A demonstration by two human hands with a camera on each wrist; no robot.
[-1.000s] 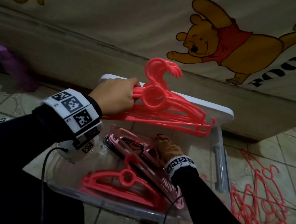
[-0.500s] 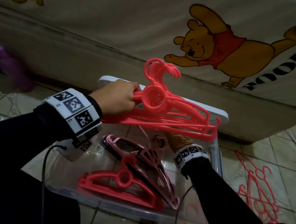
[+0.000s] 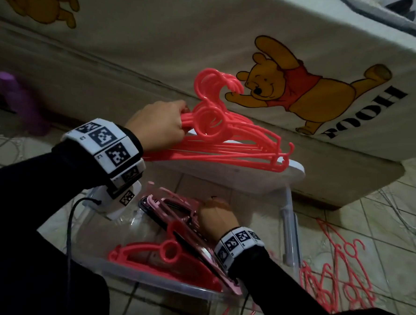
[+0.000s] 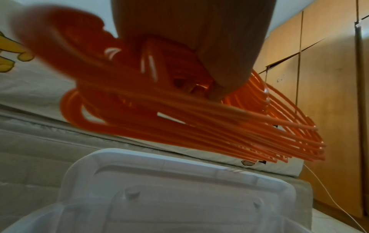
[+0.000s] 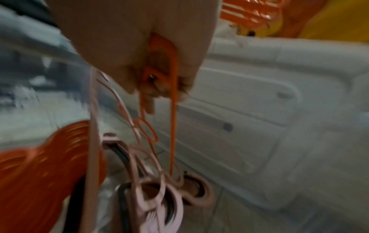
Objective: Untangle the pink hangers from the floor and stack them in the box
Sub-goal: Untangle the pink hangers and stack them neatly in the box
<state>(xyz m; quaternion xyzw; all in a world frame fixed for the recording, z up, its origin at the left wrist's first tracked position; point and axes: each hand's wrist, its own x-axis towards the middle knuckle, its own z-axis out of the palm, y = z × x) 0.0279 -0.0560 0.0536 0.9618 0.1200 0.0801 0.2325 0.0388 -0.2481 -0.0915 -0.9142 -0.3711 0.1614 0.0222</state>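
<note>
The left hand (image 3: 159,125) grasps a bundle of pink hangers (image 3: 227,144) near their necks, fingers curled round the bars, and holds it level above the far end of the clear plastic box (image 3: 291,225); the left wrist view shows the bundle (image 4: 199,119) over the box's white lid (image 4: 169,186), apart from it. The lid (image 3: 237,173) stands propped at the far side of the box, against the bed (image 3: 160,45). The right hand (image 3: 216,217) is down inside the box, clenched on a thin pink hanger (image 5: 159,88), as the right wrist view shows despite the blur. In the box lie a stack of pink hangers (image 3: 162,254) at the near side and some paler pink ones (image 3: 172,204) with dark parts across the middle. More pink hangers (image 3: 335,282) lie tangled on the tiled floor (image 3: 380,236), just right of the box.
</note>
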